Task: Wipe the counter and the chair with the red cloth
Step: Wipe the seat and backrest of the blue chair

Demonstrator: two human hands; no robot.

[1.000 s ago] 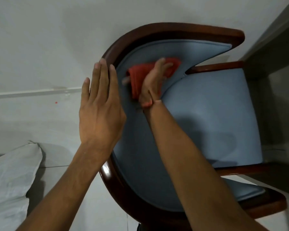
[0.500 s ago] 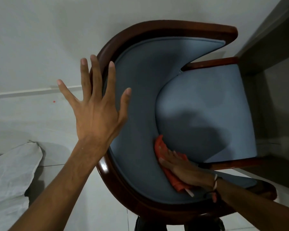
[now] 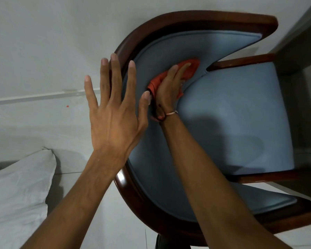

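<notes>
One red cloth (image 3: pixel 188 70) lies bunched under the right hand (image 3: pixel 169 87), whose fingers (image 3: pixel 182 68) press flat over it against the blue padded backrest near the far arm of the chair (image 3: pixel 232 114), the flat palm likely spreading pressure for the wipe. The left hand (image 3: pixel 115 112) rests open and empty, fingers spread on the wooden back rim, seemingly steadying the chair. Half a second earlier the cloth was at the backrest's near end.

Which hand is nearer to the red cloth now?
Right. The right hand presses the red cloth onto the chair backrest; the left hand, open, is beside it at the wooden rim.
</notes>
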